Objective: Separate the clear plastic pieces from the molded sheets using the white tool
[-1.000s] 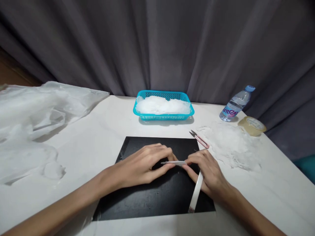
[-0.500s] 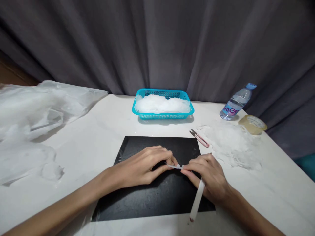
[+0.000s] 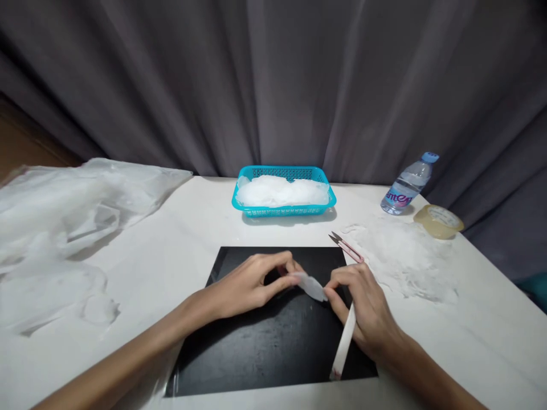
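A thin, whitish translucent piece (image 3: 313, 287) is stretched between my two hands above a black board (image 3: 265, 341). My left hand (image 3: 260, 285) pinches its left end between thumb and fingers. My right hand (image 3: 361, 304) pinches the right tip with thumb and forefinger. Tucked in the same right hand is a slim white tool (image 3: 344, 344), slanting down toward me with a reddish mark at its lower end; its other end is hidden by the hand. Pink-handled thread snips (image 3: 348, 248) lie by the board's upper right corner.
Behind the board stands a blue basket (image 3: 284, 212) of white material. Clear plastic bags (image 3: 64, 210) spread over the left. At right are white shreds (image 3: 405, 256), a water bottle (image 3: 408, 185) and a roll of tape (image 3: 438, 222). A grey curtain (image 3: 290, 85) hangs behind.
The whitish piece has turned from nearly edge-on to showing its broad face. My right fingers have shifted slightly right, to its tip. The whole view sits a little lower in the frame.
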`<state>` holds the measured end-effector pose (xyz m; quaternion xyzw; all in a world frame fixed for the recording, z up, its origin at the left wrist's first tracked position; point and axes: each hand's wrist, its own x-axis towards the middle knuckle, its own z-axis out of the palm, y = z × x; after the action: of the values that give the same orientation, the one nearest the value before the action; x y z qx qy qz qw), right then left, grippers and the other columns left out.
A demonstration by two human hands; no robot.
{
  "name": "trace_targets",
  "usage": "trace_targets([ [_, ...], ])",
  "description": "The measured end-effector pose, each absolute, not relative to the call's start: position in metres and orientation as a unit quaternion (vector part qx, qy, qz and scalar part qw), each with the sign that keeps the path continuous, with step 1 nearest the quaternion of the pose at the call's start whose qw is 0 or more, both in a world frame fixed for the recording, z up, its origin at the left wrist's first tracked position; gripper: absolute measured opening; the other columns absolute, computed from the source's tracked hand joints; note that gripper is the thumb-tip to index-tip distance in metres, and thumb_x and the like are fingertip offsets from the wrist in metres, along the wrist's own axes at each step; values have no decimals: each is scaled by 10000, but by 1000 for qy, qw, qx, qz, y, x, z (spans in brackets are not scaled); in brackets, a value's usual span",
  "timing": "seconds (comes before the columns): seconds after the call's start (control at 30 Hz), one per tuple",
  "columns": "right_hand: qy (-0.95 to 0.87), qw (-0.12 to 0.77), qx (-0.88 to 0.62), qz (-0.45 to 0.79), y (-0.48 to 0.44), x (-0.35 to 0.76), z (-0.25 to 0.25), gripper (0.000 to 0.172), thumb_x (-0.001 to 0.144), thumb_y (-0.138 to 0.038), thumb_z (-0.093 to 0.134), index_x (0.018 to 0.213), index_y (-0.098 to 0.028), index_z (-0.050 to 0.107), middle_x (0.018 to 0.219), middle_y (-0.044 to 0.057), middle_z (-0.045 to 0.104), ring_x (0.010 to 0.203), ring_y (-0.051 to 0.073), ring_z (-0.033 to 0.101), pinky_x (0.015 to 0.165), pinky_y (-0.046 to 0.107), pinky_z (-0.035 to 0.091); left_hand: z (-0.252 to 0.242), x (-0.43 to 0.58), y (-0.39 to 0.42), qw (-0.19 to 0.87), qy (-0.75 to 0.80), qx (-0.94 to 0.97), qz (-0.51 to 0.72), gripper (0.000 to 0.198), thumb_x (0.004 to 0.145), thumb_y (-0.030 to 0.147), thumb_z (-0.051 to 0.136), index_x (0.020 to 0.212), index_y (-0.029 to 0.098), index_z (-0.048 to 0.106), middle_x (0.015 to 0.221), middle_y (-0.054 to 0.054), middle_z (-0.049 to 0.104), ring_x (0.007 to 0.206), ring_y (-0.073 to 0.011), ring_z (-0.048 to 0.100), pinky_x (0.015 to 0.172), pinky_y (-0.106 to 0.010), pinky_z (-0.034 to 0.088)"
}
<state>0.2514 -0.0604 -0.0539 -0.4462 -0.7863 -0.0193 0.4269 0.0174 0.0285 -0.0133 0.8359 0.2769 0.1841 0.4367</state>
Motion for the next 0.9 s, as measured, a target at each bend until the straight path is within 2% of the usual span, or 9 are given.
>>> trace_targets([
  [0.07, -761, 433, -483, -22, -57, 254, -58, 28, 1029, -164, 550, 1028, -186, 533, 918, 52, 635, 878, 199, 575, 813, 335, 497, -3, 20, 45, 346, 332, 835, 268, 193, 1031, 365, 582, 948, 206, 652, 1115, -21, 762, 1019, -187, 710, 896, -300, 523],
  [0.17, -741, 434, -511, -20, -53, 256, -63, 44, 1030, -179, 555, 1041, -194, 516, 933, 49, 619, 900, 205, 569, 839, 355, 491, 13, 34, 86, 145, 397, 820, 386, 190, 1008, 357, 595, 925, 191, 636, 1028, -35, 744, 950, -202, 696, 824, -304, 525],
  [0.27, -754, 411, -513, -18, -51, 255, -69, 88, 1041, -163, 525, 970, -211, 506, 889, 32, 599, 850, 202, 546, 800, 354, 468, 17, 57, 128, -14, 419, 834, 360, 159, 1040, 274, 498, 1019, 171, 617, 1069, -82, 701, 990, -229, 672, 852, -347, 524],
  [0.37, -767, 389, -510, -25, -49, 254, -74, 132, 1049, -168, 509, 925, -214, 499, 858, 31, 583, 813, 207, 525, 764, 358, 443, 8, 71, 146, -27, 395, 865, 309, 133, 993, 285, 589, 1034, 172, 645, 1141, -107, 698, 992, -261, 686, 894, -393, 529],
  [0.43, -768, 386, -510, -22, -48, 254, -77, 131, 1050, -175, 511, 924, -211, 506, 860, 34, 583, 817, 212, 527, 768, 363, 437, 3, 65, 141, -33, 385, 873, 299, 230, 979, 355, 628, 1120, 175, 645, 1233, -127, 682, 1105, -292, 669, 981, -428, 505],
  [0.53, -771, 386, -506, -18, -48, 253, -79, 116, 1051, -179, 511, 940, -209, 527, 879, 40, 592, 841, 219, 539, 785, 369, 433, 4, 25, 124, -53, 395, 865, 304, 317, 1034, 413, 518, 1216, 173, 614, 1307, -142, 649, 1234, -313, 609, 1076, -464, 442],
  [0.63, -778, 381, -500, -18, -49, 253, -82, 122, 1051, -178, 508, 938, -209, 540, 883, 42, 594, 845, 222, 543, 784, 367, 423, 15, -43, 109, -92, 444, 857, 245, 364, 1029, 468, 456, 1155, 182, 644, 1224, -135, 674, 1161, -321, 631, 1043, -453, 454],
  [0.77, -781, 374, -500, -15, -51, 253, -87, 148, 1052, -194, 512, 908, -215, 538, 861, 32, 584, 823, 221, 540, 793, 372, 404, 35, -150, 95, -122, 584, 798, 88, 461, 952, 553, 464, 1120, 171, 660, 1186, -168, 651, 1104, -358, 625, 988, -476, 479],
  [0.9, -784, 370, -498, -5, -52, 252, -94, 149, 1059, -237, 504, 914, -224, 538, 865, 28, 587, 825, 224, 548, 813, 380, 398, 41, -232, 73, -66, 743, 664, -47, 676, 838, 707, 530, 1188, 139, 641, 1194, -230, 627, 1170, -440, 545, 946, -575, 481],
])
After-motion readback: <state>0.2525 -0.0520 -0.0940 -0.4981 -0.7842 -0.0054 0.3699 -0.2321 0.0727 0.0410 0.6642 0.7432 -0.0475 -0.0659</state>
